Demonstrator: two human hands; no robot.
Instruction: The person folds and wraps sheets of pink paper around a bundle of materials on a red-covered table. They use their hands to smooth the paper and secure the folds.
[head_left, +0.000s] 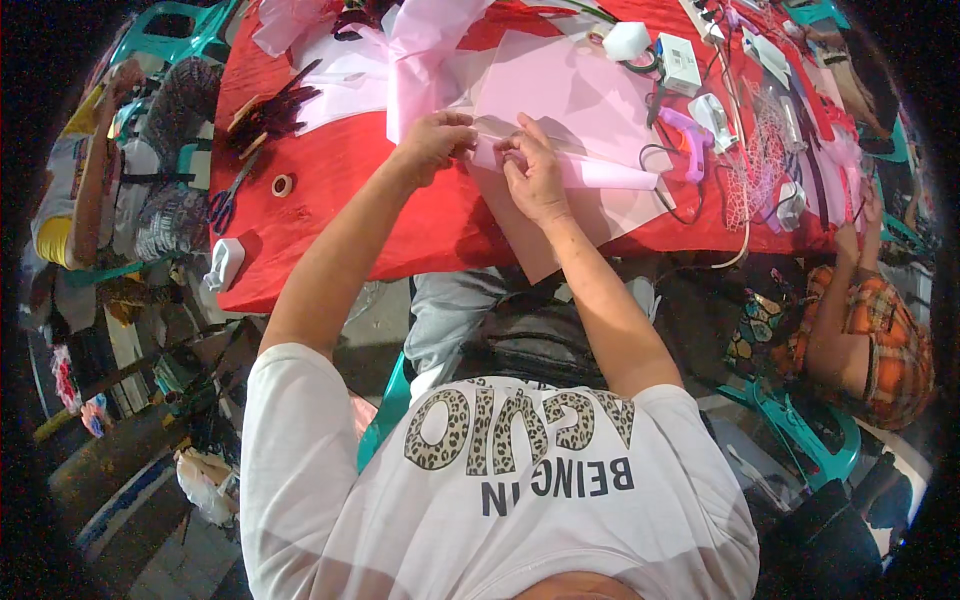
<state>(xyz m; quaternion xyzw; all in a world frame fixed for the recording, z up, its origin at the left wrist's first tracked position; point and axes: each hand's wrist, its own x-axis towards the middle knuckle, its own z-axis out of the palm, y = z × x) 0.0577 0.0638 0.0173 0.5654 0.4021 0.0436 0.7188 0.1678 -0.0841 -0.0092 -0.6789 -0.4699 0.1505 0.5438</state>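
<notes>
My left hand (445, 147) has its fingers curled on the near end of a pale pink folded paper strip (610, 173), which stretches rightward. My right hand (530, 170) sits just right of it over the strip, index finger raised and the others bent in a pinch; what they hold is too small to make out. Beneath both lies a large translucent pink sheet (540, 75) on the red table cover (330, 190). Crumpled pink wrapping paper (410, 60) stands just beyond my left hand.
At left lie scissors (230, 197), a tape roll (283, 185), dark feathery material (275, 110) and a white object (225, 262). At right are a pink glue gun (685, 140), cables, a white box (678, 62) and pink mesh (750, 170). People sit at far left (90, 200) and right (850, 340).
</notes>
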